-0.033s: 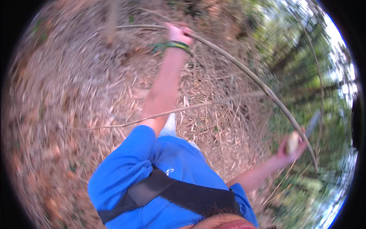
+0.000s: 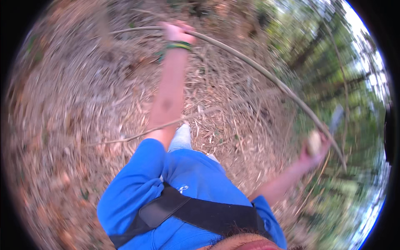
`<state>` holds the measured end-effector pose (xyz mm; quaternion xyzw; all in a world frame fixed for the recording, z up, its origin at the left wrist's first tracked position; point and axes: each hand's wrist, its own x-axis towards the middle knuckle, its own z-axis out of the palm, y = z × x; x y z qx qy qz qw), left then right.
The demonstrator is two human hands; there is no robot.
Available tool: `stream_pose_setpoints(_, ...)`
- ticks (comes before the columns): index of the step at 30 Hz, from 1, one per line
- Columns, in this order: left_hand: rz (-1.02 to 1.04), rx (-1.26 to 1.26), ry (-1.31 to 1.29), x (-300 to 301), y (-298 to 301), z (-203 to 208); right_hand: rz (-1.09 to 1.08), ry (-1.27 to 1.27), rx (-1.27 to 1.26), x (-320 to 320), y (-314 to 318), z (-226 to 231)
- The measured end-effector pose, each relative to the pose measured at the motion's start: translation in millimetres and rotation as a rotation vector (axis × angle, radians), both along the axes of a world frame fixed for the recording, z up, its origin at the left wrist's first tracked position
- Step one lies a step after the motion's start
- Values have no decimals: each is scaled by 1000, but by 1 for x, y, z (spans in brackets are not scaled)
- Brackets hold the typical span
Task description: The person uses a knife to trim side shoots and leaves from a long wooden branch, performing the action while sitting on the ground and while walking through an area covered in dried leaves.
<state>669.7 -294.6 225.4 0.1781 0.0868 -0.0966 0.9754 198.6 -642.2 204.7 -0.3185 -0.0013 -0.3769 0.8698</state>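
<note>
A long, thin, bent stick [image 2: 258, 66] arcs across the upper view from the left to the right side. My left hand [image 2: 178, 33], with a green and yellow band [image 2: 179, 45] at its wrist, is closed round the stick toward its thinner end. At the right, my right hand [image 2: 317, 156] is wrapped round the pale handle of a knife [image 2: 336, 119]. Its grey blade points up and away, blurred by motion. The stick's thicker end passes close by this hand; whether they touch, I cannot tell.
A thin twig [image 2: 146, 132] crosses over my left forearm. Dry leaves and broken stalks [image 2: 208, 91] cover the ground. Green trees and brush [image 2: 325, 54] stand to the right, with a thin hanging stem [image 2: 342, 75]. Much of the surroundings is smeared by motion.
My left hand has shifted a little to the left with the stick. My right hand and the knife have moved slightly up and left. Both hands keep their hold.
</note>
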Motion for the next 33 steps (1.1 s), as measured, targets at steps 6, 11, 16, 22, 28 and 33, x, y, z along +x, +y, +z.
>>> stream_pose_setpoints(6, 57, -115, -189, 159, 72, 142, -210, 769, 137, 59, 59, -132)
stream_pose_setpoints(11, 24, -82, -432, 222, 75, 199, -469, 1311, 93, 21, 209, -193)
stream_pose_setpoints(16, 305, 175, -478, 181, 29, 246, -581, 1384, -51, -19, 287, -170)
stream_pose_setpoints(22, 201, 163, -629, 99, -23, 281, -733, 1462, -474, -42, 268, -85)
stream_pose_setpoints(28, -20, 80, -756, 1, -93, 274, -953, 1464, -946, -52, 173, 35)
stream_pose_setpoints(33, -99, 30, -744, -42, -120, 263, -1218, 1130, -1058, -44, 166, 181)
